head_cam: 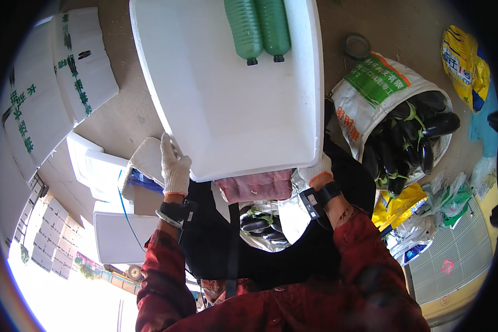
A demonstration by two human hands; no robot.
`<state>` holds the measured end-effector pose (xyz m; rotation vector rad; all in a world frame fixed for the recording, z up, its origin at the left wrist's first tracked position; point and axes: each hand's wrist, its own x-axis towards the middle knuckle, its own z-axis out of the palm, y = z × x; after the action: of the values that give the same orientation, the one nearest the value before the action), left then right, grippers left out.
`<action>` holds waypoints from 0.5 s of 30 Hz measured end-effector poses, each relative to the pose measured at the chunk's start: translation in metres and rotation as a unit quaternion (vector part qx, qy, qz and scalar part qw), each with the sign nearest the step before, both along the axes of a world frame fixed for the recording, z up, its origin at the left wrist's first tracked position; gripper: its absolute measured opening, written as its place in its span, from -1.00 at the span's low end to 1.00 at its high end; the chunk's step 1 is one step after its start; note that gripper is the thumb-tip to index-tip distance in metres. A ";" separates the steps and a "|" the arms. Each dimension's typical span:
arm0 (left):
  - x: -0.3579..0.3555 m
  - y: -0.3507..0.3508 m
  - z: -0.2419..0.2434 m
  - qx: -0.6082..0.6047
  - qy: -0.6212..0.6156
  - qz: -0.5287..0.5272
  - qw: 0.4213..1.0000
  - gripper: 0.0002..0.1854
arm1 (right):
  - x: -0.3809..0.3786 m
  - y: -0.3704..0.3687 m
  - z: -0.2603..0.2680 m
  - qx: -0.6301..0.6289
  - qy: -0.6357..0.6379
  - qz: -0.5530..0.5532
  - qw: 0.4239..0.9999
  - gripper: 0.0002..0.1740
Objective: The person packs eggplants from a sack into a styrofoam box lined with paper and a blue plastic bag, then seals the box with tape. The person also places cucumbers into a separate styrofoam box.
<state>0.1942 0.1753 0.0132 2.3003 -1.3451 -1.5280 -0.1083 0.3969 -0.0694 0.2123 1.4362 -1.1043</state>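
A large white polystyrene foam box (232,124) is before me, its inside facing up. Two green plastic bottles (249,37) with black caps lie side by side at its far end. My left hand (175,168), in a white knit glove, grips the near left corner. At the near right corner is my gloved right hand (317,168), with its fingers partly hidden by the wall. Below the near edge a reddish padded cloth (255,186) shows. Between my legs, dark eggplants (261,224) lie in a white bag.
On the right, a woven sack (369,89) of eggplants lies open, a roll of tape (356,46) beside it. Yellow packaging (460,66) and crumpled plastic bags (452,199) lie farther right. White foam boxes (124,232) and stacked white cartons (66,74) stand left.
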 end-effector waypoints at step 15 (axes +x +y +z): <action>0.000 -0.058 -0.004 -0.131 -0.052 -0.115 0.983 -0.56 | -0.064 -0.182 0.027 0.076 0.404 0.295 0.862 -0.23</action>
<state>0.1944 0.1174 0.0089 2.1501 -1.7743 -1.2067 -0.1721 0.2148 -0.0426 -0.6330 2.1347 -0.5597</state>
